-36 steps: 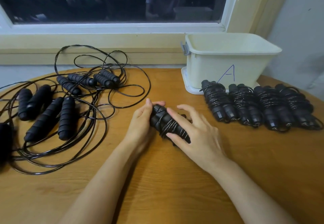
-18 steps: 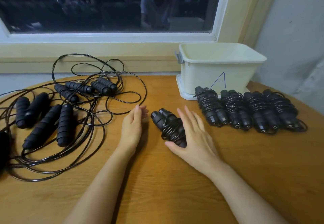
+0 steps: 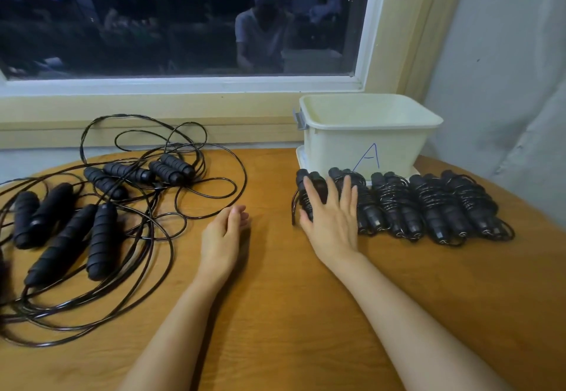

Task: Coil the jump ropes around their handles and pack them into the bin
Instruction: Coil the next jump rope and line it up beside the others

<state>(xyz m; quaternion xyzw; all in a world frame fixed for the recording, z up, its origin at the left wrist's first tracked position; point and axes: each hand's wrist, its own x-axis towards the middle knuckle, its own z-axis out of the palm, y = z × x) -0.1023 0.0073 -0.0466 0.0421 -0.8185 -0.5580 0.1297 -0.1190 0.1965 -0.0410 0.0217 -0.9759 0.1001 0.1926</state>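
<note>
Coiled rope (image 3: 309, 194) under right hand (image 3: 332, 222) fingers (image 3: 312, 199), beside bin (image 3: 367, 133)

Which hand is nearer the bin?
Right. The right hand lies on a coiled rope just before the bin; the left hand is at mid-table, farther off.

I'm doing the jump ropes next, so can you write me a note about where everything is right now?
Hands: the left hand is relaxed above the table and holds nothing. The right hand presses flat fingers on the coiled rope at the left end of the row.
Things: four more coiled ropes lie beside it, in front of the bin. The loose ropes lie tangled on the left.
Done: five ropes coiled.
Left: coil the tangled ones, then pack everything into the bin; no rope shows in it.
</note>
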